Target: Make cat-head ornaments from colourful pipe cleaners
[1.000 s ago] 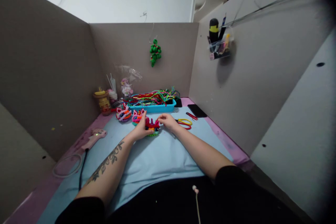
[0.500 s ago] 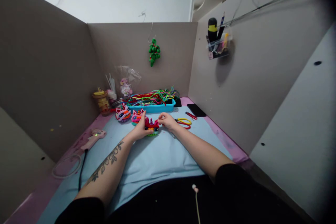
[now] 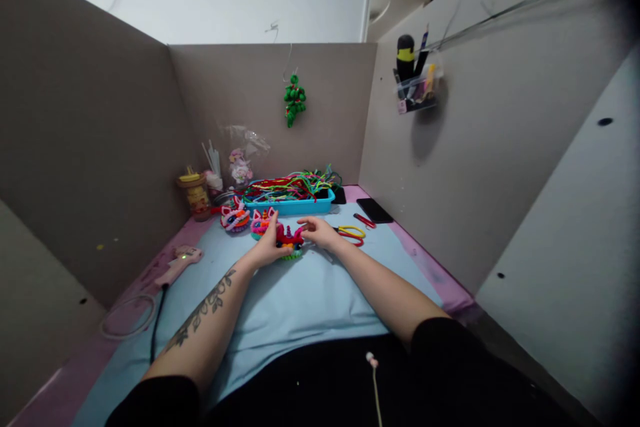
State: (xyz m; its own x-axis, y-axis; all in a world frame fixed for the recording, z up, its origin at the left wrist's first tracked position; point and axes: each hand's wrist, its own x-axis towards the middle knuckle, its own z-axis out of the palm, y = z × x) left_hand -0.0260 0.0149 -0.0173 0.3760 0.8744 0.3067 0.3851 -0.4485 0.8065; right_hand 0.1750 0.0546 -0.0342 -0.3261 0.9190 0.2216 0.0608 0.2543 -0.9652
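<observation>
A blue cloth (image 3: 305, 307) lies nearest to me, with a pink tool (image 3: 180, 265) on its left side, showing a small green light. Farther in, the red toy (image 3: 289, 239) sits on the cloth between my hands. My left hand (image 3: 267, 248) is clamped on it, thumb on the far side. My right hand (image 3: 320, 233) is at the toy's right end, fingers bent; I can't tell if they pinch it. Scissors (image 3: 356, 233) lie just right of that hand. A pink toy (image 3: 260, 223) peeks out behind my left hand. Farther back, a blue tray (image 3: 293, 208) holds lots of bright strings (image 3: 285, 189). A green charm (image 3: 295, 101) hangs on the back wall (image 3: 225, 87).
</observation>
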